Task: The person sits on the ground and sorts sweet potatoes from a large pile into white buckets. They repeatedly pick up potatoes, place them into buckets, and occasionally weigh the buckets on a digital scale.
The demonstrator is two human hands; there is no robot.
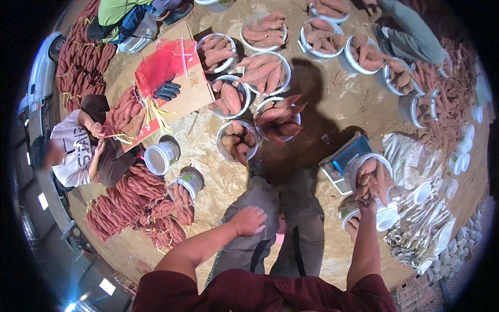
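Note:
My left hand (249, 221) rests on my knee in grey trousers (249, 201), its fingers curled and nothing seen in them. My right hand (367, 203) reaches to the near rim of a white plastic bucket (353, 169) of sweet potatoes (376, 177). Its fingers are partly hidden among the sweet potatoes there, so I cannot tell whether they grip one or the rim. The bucket is at a digital platform scale (339, 163) with a blue top. Below my right hand are another bucket of sweet potatoes (349, 212) and a white bucket (386, 217).
Several filled buckets (237, 140) stand ahead. Leftward are an upright bucket (161, 158), netted sweet potatoes (124, 202), and a seated person (78, 152) beside cardboard (195, 91) with red netting and a dark glove (167, 90). Rightward lie stacked woven sacks (423, 222) and a loose heap (448, 93).

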